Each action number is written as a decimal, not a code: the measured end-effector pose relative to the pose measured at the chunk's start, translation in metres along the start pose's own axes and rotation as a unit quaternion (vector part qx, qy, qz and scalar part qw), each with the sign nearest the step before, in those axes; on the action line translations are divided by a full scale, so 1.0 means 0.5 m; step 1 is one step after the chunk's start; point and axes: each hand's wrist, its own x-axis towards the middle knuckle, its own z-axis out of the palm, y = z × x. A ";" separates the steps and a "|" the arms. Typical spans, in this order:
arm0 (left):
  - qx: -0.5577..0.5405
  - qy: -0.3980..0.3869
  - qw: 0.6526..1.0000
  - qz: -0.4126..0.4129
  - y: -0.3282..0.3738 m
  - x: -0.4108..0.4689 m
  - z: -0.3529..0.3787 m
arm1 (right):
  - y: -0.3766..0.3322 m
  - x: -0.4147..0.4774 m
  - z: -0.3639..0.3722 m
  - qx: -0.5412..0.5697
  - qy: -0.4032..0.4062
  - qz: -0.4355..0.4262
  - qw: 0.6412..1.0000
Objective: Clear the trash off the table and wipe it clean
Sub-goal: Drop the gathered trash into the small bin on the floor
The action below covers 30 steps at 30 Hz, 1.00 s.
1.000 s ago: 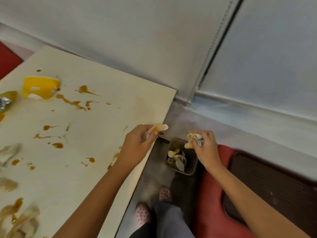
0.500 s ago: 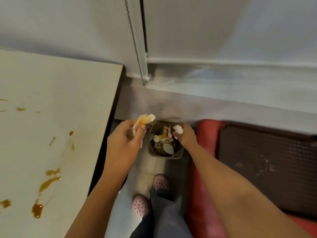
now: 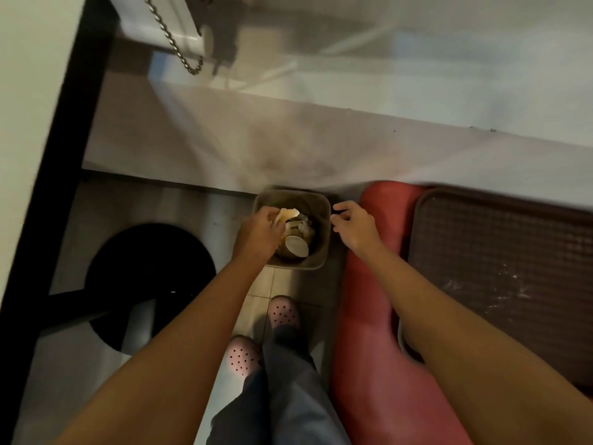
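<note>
- Trash paper (image 3: 288, 214), a crumpled pale piece with orange stains, sits in the grip of the left hand (image 3: 258, 232). It pokes out past the fingertips, directly above the open bin (image 3: 322, 248).
- The left grip is pinched round the paper, fingers curled, with the back of the hand towards the camera. The hand hangs over the bin's left rim.
- The right hand (image 3: 356, 226) hovers just beside the bin's right rim. Its grip is loose and spread, with thumb and fingers gently bent and nothing between them.
- The bin is small, brown and round-cornered. It stands on the tiled floor (image 3: 128, 203) against the foot of the wall.
- Inside it lie more crumpled scraps and a white cup (image 3: 296, 246) tipped on its side.
- The worktop (image 3: 29, 91) shows only as a pale strip with a black edge along the left side, well apart from the bin.
- A round black table base (image 3: 150, 268) sits on the floor beneath it.
- Two pink perforated clogs (image 3: 283, 312) and grey trouser legs stand below the bin.
- A red padded seat (image 3: 365, 332) runs along the right, under the right forearm.
- A brown gridded tray (image 3: 500, 268) lies on the seat.
- A bead chain (image 3: 170, 36) hangs at the top left.
</note>
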 end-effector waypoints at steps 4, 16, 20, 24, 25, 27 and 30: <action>0.048 -0.085 0.994 -0.053 0.004 0.045 0.018 | -0.004 0.013 -0.002 0.013 -0.001 0.004 1.000; -0.026 -0.083 0.996 -0.016 0.069 -0.023 -0.077 | -0.135 -0.053 -0.048 0.027 -0.013 -0.041 0.999; -0.071 -0.056 0.996 0.004 0.107 -0.095 -0.131 | -0.204 -0.118 -0.070 0.028 -0.007 -0.083 0.996; -0.119 -0.023 0.991 0.050 0.147 -0.182 -0.199 | -0.280 -0.201 -0.098 0.043 0.002 -0.120 0.992; -0.122 -0.012 0.990 0.072 0.156 -0.204 -0.218 | -0.298 -0.222 -0.104 0.050 0.006 -0.132 0.990; -0.132 0.011 0.985 0.110 0.172 -0.245 -0.256 | -0.329 -0.264 -0.118 0.064 0.014 -0.156 0.986; -0.145 0.050 0.978 0.144 0.187 -0.298 -0.319 | -0.373 -0.318 -0.132 0.065 0.017 -0.195 0.978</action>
